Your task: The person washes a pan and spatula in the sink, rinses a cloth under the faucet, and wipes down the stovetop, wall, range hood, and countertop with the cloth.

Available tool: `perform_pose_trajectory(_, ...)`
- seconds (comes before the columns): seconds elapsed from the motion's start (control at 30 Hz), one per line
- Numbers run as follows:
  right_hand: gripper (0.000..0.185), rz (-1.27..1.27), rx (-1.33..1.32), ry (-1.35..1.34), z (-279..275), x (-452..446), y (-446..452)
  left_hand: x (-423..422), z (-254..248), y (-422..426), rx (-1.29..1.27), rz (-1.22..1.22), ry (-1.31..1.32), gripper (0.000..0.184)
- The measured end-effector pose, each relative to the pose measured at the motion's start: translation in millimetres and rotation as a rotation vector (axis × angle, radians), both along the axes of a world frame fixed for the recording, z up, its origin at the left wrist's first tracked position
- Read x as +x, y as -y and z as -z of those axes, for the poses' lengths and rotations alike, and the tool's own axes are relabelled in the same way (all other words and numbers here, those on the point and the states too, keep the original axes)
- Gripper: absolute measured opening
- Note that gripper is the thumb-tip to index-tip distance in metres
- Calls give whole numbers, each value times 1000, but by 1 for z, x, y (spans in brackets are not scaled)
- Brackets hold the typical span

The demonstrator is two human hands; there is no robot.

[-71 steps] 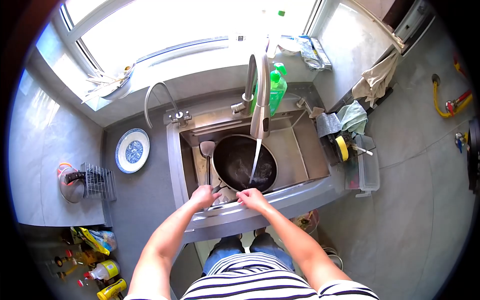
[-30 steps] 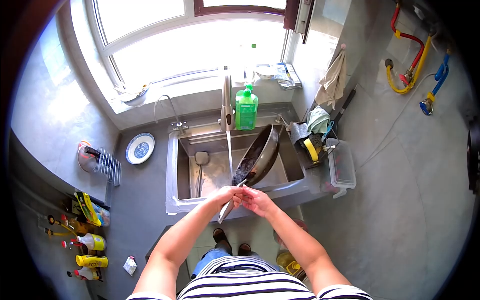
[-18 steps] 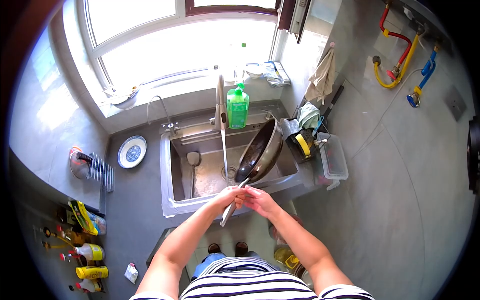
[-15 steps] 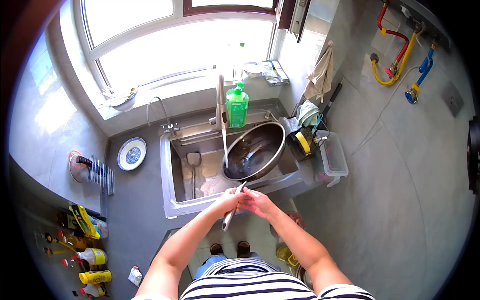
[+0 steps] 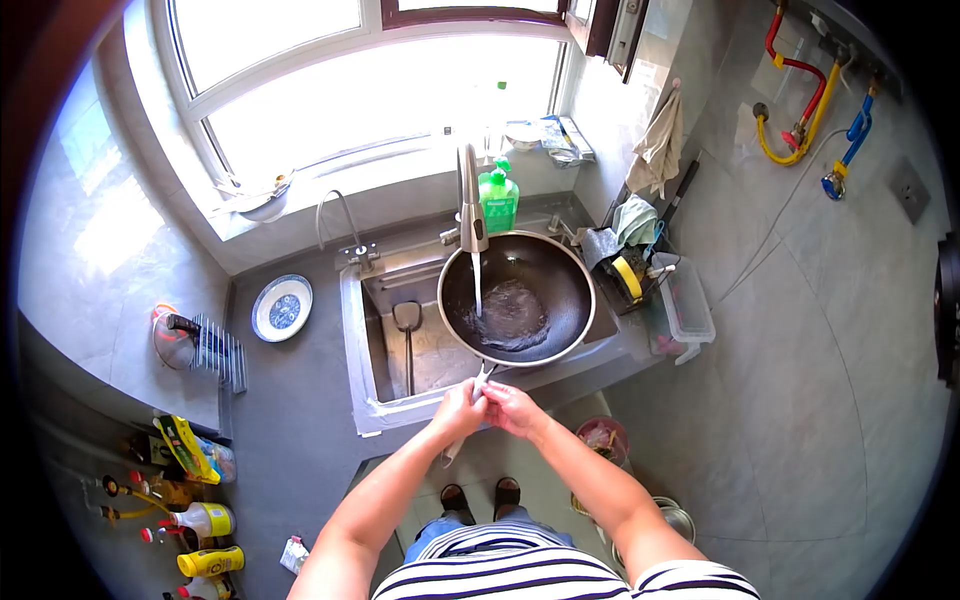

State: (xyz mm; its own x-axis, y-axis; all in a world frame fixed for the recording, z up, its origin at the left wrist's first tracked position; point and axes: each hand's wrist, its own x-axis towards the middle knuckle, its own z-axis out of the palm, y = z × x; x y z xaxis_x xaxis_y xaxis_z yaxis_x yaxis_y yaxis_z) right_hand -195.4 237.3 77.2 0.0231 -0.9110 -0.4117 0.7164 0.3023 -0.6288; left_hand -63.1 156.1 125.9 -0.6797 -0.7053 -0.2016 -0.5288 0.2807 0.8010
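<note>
A dark wok (image 5: 562, 300) with a pale rim is held over the right part of the sink (image 5: 366, 345), its inside facing up and water pooled in it. A stream runs into it from the tall faucet (image 5: 469, 200). My left hand (image 5: 460, 410) is wrapped round the wok's handle. My right hand (image 5: 513, 410) is closed at the same handle, its fingers bent against it beside my left. In the left part of the sink lies a spatula (image 5: 408, 335), its blade toward the window.
A green soap bottle (image 5: 499, 198) stands behind the faucet. Right of the sink are a caddy with a yellow sponge (image 5: 628, 277) and a clear plastic bin (image 5: 688, 300). On the left counter sit a blue-patterned plate (image 5: 282, 308), a knife rack (image 5: 220, 355) and several bottles (image 5: 205, 518).
The wok has gone from steeply tilted to nearly level, and water now gathers in its bottom. Both hands stay at the handle. The whole view has shifted slightly.
</note>
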Motion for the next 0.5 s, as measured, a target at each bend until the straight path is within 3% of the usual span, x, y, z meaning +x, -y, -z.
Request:
perform_pose_trajectory(0.23,22,-76,42,-55,-15,14,16,17,-4,10,54,-50,-89,28)
perform_pose_trajectory(0.37,20,-167,75,-12,-11,30,-3,43,-28,-14,237,-77,28,31)
perform_pose_trajectory(0.5,21,-193,142,2,-10,35,-36,55,1,-46,54,-42,-97,24)
